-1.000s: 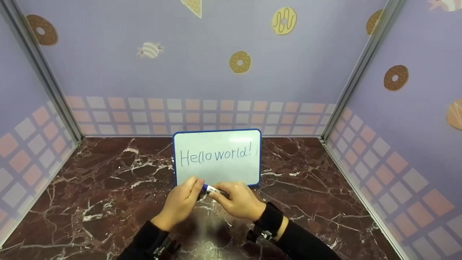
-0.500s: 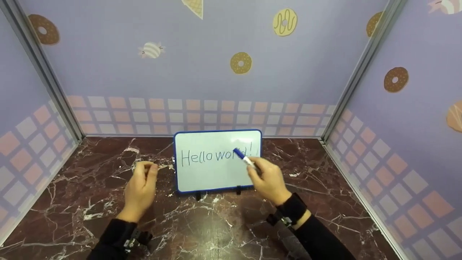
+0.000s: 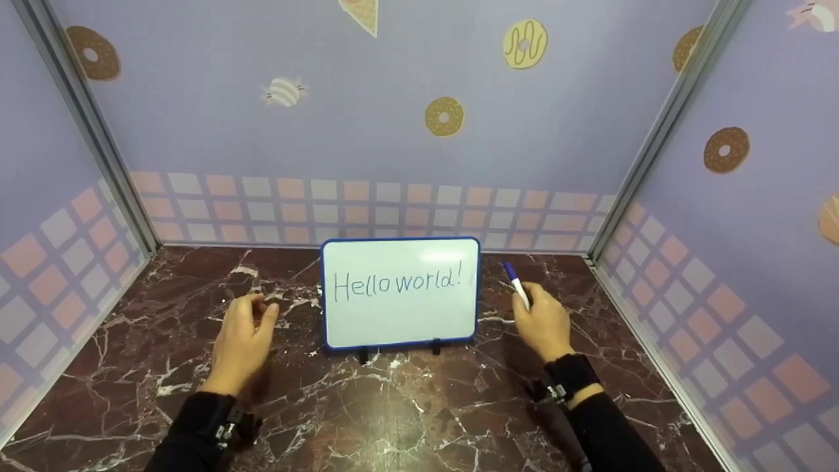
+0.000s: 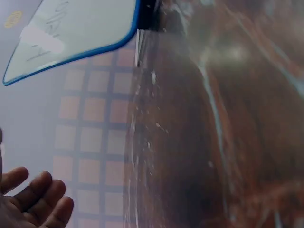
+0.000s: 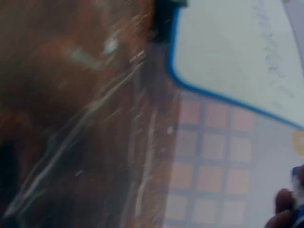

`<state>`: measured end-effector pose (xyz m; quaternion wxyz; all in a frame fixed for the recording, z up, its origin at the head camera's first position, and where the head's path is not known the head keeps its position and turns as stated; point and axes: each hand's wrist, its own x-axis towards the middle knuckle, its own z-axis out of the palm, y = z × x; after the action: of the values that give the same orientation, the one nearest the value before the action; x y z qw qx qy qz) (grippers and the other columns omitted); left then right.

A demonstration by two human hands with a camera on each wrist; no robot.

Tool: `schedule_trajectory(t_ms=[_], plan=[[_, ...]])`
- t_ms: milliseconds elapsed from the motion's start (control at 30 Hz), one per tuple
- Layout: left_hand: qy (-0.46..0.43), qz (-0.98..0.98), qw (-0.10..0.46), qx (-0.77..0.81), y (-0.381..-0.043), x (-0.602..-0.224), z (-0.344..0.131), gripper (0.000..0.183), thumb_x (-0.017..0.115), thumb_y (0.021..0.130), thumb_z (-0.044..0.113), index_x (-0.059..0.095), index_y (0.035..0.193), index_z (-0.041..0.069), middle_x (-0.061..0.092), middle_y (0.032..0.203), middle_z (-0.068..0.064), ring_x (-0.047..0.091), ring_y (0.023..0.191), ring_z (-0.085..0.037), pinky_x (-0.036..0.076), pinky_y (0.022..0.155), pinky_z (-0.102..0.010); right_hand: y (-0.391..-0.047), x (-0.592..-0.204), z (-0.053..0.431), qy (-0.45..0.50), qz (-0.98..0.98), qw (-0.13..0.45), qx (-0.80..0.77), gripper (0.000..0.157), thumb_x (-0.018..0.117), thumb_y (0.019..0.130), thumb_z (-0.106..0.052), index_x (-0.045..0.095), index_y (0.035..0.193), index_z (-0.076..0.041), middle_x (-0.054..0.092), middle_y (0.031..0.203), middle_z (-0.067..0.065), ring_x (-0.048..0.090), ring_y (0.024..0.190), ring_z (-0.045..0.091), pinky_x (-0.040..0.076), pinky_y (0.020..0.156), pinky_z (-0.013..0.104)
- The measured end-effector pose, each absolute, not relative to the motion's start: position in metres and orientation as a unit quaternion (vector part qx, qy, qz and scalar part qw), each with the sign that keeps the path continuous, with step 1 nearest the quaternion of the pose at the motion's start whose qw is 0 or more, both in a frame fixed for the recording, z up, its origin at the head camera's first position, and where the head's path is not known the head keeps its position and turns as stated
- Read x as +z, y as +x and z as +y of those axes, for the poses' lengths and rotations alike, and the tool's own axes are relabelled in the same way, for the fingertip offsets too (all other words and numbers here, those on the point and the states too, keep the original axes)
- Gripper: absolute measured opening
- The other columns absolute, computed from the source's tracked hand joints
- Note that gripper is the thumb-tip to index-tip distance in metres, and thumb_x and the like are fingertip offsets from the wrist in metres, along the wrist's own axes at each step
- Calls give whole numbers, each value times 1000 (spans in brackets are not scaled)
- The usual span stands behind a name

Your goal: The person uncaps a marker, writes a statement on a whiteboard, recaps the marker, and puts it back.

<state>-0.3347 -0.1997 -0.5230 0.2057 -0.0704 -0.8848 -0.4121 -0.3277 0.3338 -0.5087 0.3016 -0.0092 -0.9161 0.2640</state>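
A small whiteboard (image 3: pixel 401 321) with a blue rim stands tilted back on black feet, "Hello world!" handwritten across its upper half. To its right, my right hand (image 3: pixel 545 322) holds a whiteboard marker (image 3: pixel 518 286), white with a blue cap end pointing up and away from me. Only part of the marker (image 5: pixel 297 187) enters the right wrist view, at the lower right edge. Left of the board, my left hand (image 3: pixel 239 341) hovers with nothing in it, its fingers (image 4: pixel 47 194) loosely curled in the left wrist view. Neither hand touches the board.
The dark red marbled tabletop (image 3: pixel 393 406) lies under everything. Behind it rises a lilac wall (image 3: pixel 367 131) with printed sweets and checks. Side panels (image 3: pixel 754 262) close in the table at left and right, joined by metal corner posts.
Both hands have drawn apart from in front of the board, the left leftward and the right rightward with the marker. The whole writing and the board's lower edge now show.
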Motion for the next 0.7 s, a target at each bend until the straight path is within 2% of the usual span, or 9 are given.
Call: schedule_trajectory(t_ms=[100,200,400,533,700], plan=[[-84,-907,160,-381,-337,-527,-204,60,54,117,36,48,156,-8,52,147,-33,50,136,-49,47,108,-68,-332,-522,344,-28,-947,217,235,38,69,106,-26,73,134,0,79,108,18,75,92,41,58,80,62],[-93,-924,117,-352,-340,-531,-206,67,55,116,40,43,162,-6,43,157,-36,42,145,-54,43,111,-74,-336,-533,352,-32,-961,165,219,37,70,106,-24,73,131,2,78,108,21,75,96,43,58,84,63],[-88,-944,74,-311,-343,-534,-206,74,54,114,49,39,169,1,38,160,-35,35,149,-58,40,111,-79,-344,-543,358,-23,-970,120,208,34,73,102,-20,73,123,7,76,109,24,73,100,45,58,90,63],[-92,-949,60,-296,-343,-536,-206,73,58,113,44,39,169,1,38,158,-39,33,149,-61,39,113,-78,-347,-544,359,-19,-975,91,202,36,76,101,-22,73,122,7,75,109,24,72,103,45,57,93,63],[-100,-954,55,-279,-341,-539,-209,72,63,111,41,42,167,-1,37,156,-42,32,147,-64,33,118,-77,-348,-547,359,-12,-976,78,201,33,80,99,-21,74,116,7,75,103,21,73,98,42,58,90,61]])
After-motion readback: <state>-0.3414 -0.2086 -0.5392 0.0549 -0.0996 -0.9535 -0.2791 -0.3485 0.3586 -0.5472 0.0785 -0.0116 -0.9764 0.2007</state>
